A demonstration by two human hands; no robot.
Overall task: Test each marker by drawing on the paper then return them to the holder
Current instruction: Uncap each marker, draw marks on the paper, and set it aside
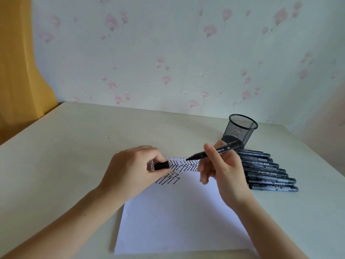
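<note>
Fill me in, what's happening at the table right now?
A person is testing markers. The right hand holds an uncapped black marker, tip just above the top edge of the paper, which already carries rows of zigzag strokes. The left hand pinches the cap. A row of capped markers lies to the right, beside the mesh holder, which looks empty.

The left hand (134,168) hides part of the zigzag lines (183,165) — the markers' (268,172) labels are too small to read.
</note>
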